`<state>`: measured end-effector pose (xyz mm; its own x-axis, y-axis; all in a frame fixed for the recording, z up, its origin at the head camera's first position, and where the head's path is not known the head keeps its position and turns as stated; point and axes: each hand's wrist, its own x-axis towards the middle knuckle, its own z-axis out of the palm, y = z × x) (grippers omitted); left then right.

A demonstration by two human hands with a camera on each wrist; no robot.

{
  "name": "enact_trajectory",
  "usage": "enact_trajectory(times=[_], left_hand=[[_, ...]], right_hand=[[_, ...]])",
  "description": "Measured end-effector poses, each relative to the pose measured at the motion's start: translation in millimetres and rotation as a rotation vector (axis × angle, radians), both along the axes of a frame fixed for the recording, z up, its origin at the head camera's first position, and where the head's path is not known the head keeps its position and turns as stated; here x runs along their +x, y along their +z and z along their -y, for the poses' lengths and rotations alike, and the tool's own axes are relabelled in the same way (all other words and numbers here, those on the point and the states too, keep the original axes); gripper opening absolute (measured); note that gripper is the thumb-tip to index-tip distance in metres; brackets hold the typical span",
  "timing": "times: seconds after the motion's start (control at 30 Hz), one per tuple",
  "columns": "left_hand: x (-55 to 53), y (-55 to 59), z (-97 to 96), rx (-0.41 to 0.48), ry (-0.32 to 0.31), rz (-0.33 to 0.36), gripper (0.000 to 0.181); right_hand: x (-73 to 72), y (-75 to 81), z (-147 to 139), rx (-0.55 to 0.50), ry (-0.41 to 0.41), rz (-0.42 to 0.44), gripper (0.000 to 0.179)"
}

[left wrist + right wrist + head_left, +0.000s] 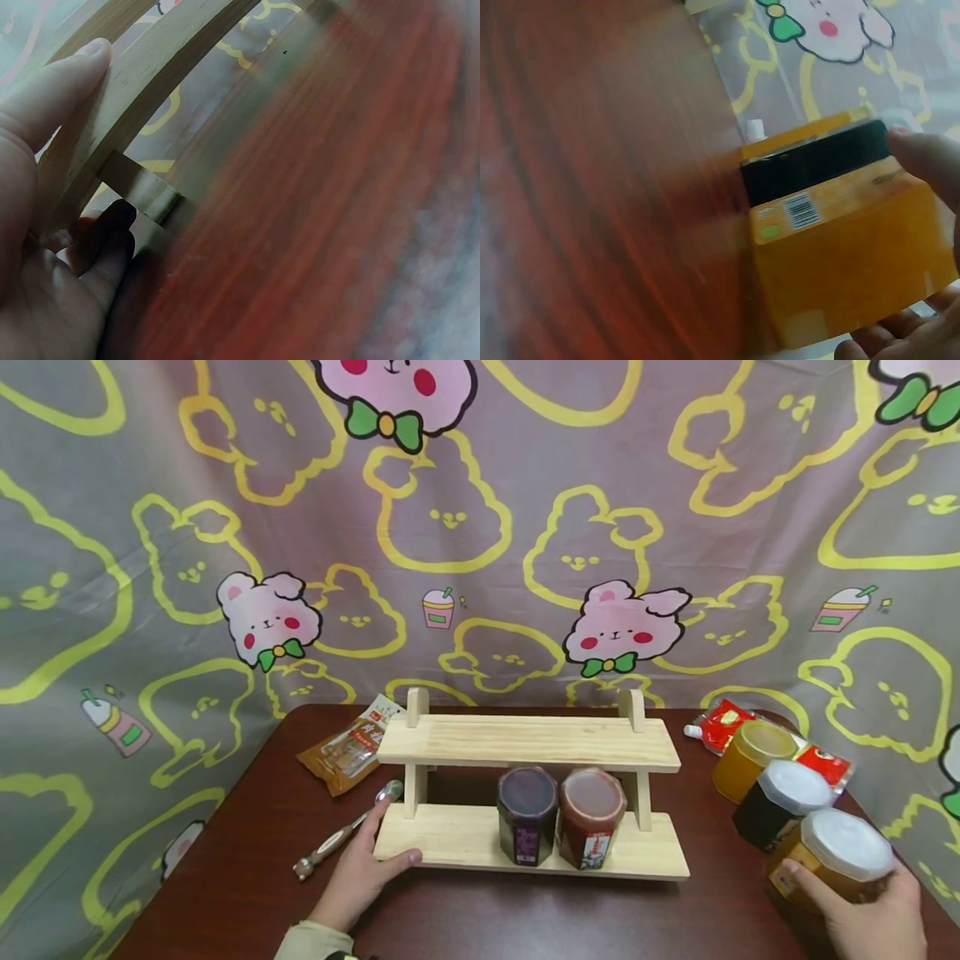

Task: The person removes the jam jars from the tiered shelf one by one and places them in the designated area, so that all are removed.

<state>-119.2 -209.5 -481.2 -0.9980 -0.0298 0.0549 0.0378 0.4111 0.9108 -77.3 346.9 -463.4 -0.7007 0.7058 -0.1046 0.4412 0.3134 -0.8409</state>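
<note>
A two-tier wooden rack point(517, 741) stands on the table. My left hand point(358, 878) grips the left end of its lower board, thumb on one side and fingers curled round the other. On that board, right of the middle, a dark purple jar point(527, 814) and a red jar point(591, 818) sit side by side. At the table's right, my right hand point(879, 917) holds an amber jar with a whitish lid point(847, 847), thumb on its near left side. The right wrist view shows a barcode label point(801, 211) on this amber jar point(847, 270).
Behind the held jar are a black jar point(783, 802) and a yellow jar point(753, 758) in a slanting row. Red pouches point(723, 724) lie beyond them. Left of the rack are a brown packet point(348, 752) and a spoon point(330, 843). A patterned curtain point(480, 527) hangs behind.
</note>
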Motion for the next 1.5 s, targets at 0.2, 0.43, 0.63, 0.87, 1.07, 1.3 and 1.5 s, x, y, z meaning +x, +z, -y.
enact_trajectory(times=[0.2, 0.43, 0.63, 0.87, 1.07, 1.3, 1.5], left_hand=[[-0.5, -2.9, 0.0, 0.01, 0.01, 0.008, 0.105], [-2.8, -5.6, 0.7, 0.014, 0.012, 0.017, 0.106], [-2.1, -4.3, 0.8, 0.02, 0.015, 0.028, 0.105], [-1.1, -2.1, 0.4, 0.026, 0.004, 0.013, 0.104], [-1.5, -3.3, 1.7, 0.021, 0.011, 0.026, 0.105], [-1.9, -3.2, 1.6, 0.02, 0.009, 0.026, 0.106], [-2.4, -3.3, 1.6, 0.01, 0.01, 0.018, 0.106]], right_hand=[[10.4, 16.9, 23, -0.046, -0.122, -0.159, 0.095], [19.9, 35.7, 36, -0.012, -0.192, -0.35, 0.083], [22.5, 51.3, 48, 0.02, -0.186, -0.414, 0.079], [23.0, 64.1, 62, 0.091, -0.087, -0.41, 0.075], [19.0, 68.9, 72, 0.053, 0.01, -0.277, 0.077], [14.4, 61.6, 86, 0.036, 0.091, -0.204, 0.077], [14.0, 54.3, 96, 0.098, 0.227, -0.24, 0.07]])
